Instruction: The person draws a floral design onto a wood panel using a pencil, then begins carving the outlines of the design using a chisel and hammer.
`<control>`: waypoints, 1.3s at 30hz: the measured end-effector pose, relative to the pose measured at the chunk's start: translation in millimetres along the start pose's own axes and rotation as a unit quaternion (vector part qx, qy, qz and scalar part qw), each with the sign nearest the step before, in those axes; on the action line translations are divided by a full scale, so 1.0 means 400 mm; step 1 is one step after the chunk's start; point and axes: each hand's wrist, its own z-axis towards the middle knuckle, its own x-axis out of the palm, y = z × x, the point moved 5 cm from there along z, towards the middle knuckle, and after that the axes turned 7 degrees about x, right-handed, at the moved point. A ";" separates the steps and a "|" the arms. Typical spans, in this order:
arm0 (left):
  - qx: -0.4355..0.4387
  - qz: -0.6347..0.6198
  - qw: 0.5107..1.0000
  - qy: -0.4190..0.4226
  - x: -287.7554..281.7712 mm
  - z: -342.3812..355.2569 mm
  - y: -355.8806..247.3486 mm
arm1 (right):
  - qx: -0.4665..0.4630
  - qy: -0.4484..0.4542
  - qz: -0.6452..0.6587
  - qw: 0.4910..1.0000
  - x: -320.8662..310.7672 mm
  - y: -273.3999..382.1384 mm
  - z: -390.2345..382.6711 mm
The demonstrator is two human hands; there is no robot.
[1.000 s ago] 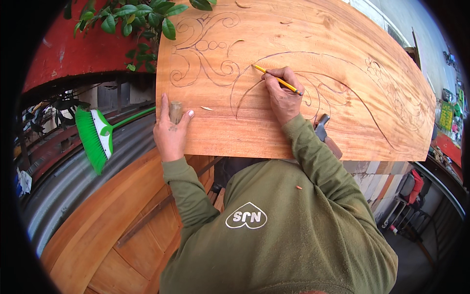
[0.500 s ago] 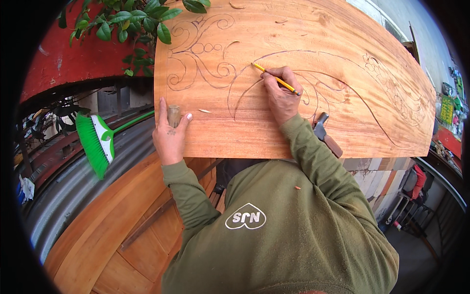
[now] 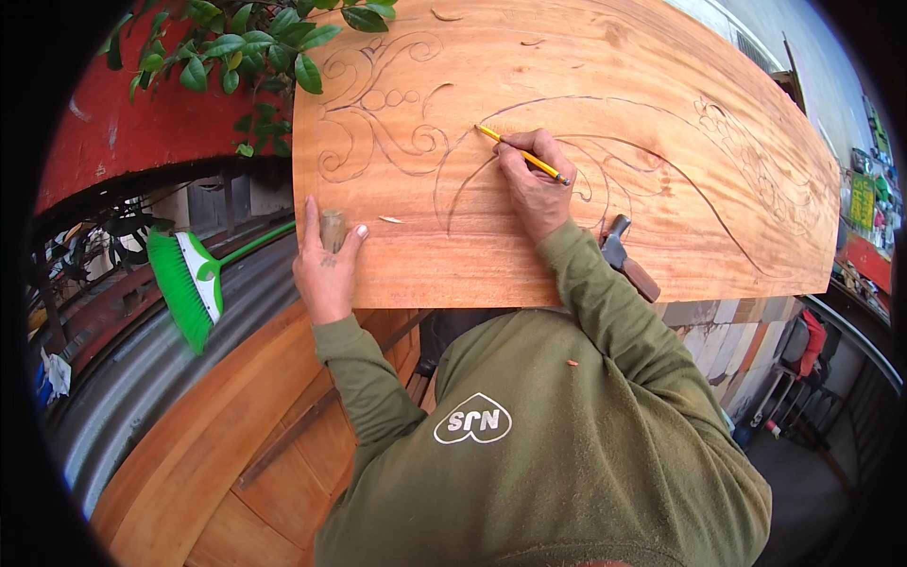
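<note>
A yellow pencil [image 3: 521,154] is pinched in my right hand [image 3: 537,189], its tip on or just above a dark curved line drawn on the wide wooden board [image 3: 510,265]. To the left of that tip, drawn scrolls and small circles cover the board's upper left. My left hand [image 3: 326,274] rests at the near left corner, fingers and thumb spread flat. Between its thumb and forefinger sits a short brownish cylinder [image 3: 332,230], whose lower part my hand hides. Right of my right wrist lies a tool with a dark metal head and brown wooden grip [image 3: 641,280].
Leafy branches [image 3: 274,47] overhang the far left corner beside a red wall [image 3: 104,142]. A green broom [image 3: 194,283] is left of the board, above corrugated metal [image 3: 104,444]. Panelled woodwork [image 3: 189,472] lies below left. Wood shavings [image 3: 389,219] dot the board.
The pencil tip and my right hand have shifted slightly left along the drawn curve. My left hand keeps its place on the board. The whole view has tilted a little.
</note>
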 end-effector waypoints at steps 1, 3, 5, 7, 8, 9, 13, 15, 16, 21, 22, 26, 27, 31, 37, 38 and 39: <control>0.002 -0.001 1.000 0.001 0.000 0.001 -0.001 | 0.000 -0.002 -0.001 1.000 -0.003 -0.002 -0.001; 0.005 -0.011 1.000 -0.003 -0.002 0.000 0.001 | 0.018 -0.029 0.000 0.999 -0.010 0.008 -0.001; 0.008 -0.011 1.000 -0.003 0.000 -0.001 0.004 | 0.016 -0.026 -0.004 1.000 -0.011 0.009 0.000; 0.011 -0.011 1.000 -0.002 0.001 -0.001 0.003 | 0.014 -0.022 -0.008 1.000 -0.011 0.008 0.000; -0.006 -0.014 1.000 0.003 0.001 -0.001 0.004 | 0.012 -0.026 -0.011 1.000 -0.012 0.008 0.000; -0.022 -0.017 1.000 0.008 0.002 -0.002 0.005 | 0.009 -0.030 -0.013 0.999 -0.012 0.007 0.001; -0.029 -0.030 0.999 0.010 0.001 -0.002 -0.001 | 0.018 -0.060 0.020 0.998 -0.015 -0.003 0.004; -0.035 -0.029 0.999 0.018 0.002 -0.002 0.000 | 0.019 -0.074 0.023 0.997 -0.017 -0.004 0.004; -0.035 -0.029 0.999 0.018 0.004 -0.002 0.005 | 0.019 -0.074 0.023 0.997 -0.017 -0.006 0.004; 0.006 -0.008 1.000 0.003 0.003 -0.002 0.013 | 0.013 -0.086 0.017 0.996 -0.019 -0.004 0.006; 0.006 -0.008 1.000 0.003 0.002 -0.002 0.011 | 0.013 -0.086 0.018 0.996 -0.021 -0.002 0.006; -0.005 -0.014 1.000 0.010 0.003 -0.002 0.009 | -0.002 -0.054 -0.006 0.999 -0.013 0.006 0.003; -0.008 -0.021 1.000 0.012 0.003 -0.002 0.007 | 0.003 -0.050 -0.005 0.999 -0.013 0.004 0.003; -0.021 -0.038 0.999 0.019 0.003 -0.002 0.006 | 0.027 -0.066 0.026 0.997 -0.017 -0.003 0.005; -0.021 -0.011 1.000 0.012 -0.002 -0.001 0.003 | 0.028 -0.086 0.054 0.994 -0.017 -0.001 0.005; -0.004 -0.017 1.000 0.006 -0.001 -0.001 0.004 | 0.003 -0.075 0.017 0.997 -0.017 0.005 0.004; 0.013 -0.022 1.000 0.001 -0.002 -0.001 0.004 | -0.021 -0.063 -0.020 0.998 -0.016 0.011 0.002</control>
